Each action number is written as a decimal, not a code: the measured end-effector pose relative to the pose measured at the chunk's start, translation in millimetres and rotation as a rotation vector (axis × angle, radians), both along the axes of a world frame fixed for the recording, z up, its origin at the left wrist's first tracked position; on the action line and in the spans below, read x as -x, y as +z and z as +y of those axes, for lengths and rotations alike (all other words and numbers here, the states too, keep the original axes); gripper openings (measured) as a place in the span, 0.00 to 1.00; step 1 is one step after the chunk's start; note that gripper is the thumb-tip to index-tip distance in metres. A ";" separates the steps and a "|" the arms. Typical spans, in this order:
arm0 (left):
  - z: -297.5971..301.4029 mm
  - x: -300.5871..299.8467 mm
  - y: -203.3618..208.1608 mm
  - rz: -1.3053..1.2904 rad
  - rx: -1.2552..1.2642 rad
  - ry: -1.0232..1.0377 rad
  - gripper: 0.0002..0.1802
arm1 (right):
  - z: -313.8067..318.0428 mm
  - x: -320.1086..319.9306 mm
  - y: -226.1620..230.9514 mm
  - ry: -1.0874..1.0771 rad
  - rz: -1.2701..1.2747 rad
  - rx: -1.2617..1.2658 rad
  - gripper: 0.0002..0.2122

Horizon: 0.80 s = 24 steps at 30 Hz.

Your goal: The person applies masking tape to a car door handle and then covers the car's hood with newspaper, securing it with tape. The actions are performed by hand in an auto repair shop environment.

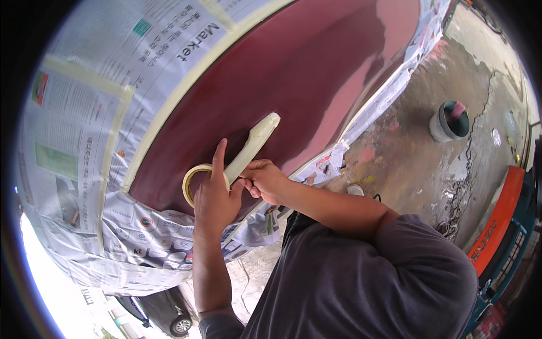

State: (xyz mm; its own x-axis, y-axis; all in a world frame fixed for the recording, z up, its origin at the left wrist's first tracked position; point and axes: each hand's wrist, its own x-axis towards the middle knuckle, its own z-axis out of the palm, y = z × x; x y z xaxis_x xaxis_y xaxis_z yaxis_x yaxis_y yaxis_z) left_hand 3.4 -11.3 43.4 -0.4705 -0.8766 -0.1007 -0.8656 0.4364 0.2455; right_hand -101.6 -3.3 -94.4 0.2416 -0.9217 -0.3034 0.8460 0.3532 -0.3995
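A maroon vehicle panel (220,101) stretches before me, with a long handle (255,141) wrapped in cream masking tape jutting from it. My left hand (216,198) holds a roll of masking tape (186,185) against the panel beside the handle's lower end. Its index finger points up, and the palm hides part of the roll. Just right of the roll, my right hand (264,182) is closed in a pinch by the handle's lower end. What lies between those fingertips is too small and covered to tell.
Newspaper (113,107) taped along its edges surrounds the panel. On the stained, cracked concrete floor (406,164) to the right stands a bucket (440,125) with something pink at its rim. An orange-and-teal vehicle part (499,220) is at far right; a dark car (161,311) is at lower left.
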 end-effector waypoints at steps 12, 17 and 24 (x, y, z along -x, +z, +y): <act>-2.4 9.6 4.4 -0.060 0.021 -0.028 0.51 | 1.9 -3.4 -9.9 -0.049 0.072 0.142 0.11; -2.4 11.0 2.3 -0.034 0.020 0.009 0.51 | -0.4 -3.7 -13.6 -0.032 0.086 0.161 0.11; 1.0 3.7 -11.0 -0.029 0.114 0.011 0.45 | 1.8 4.6 -14.0 0.014 0.067 0.122 0.11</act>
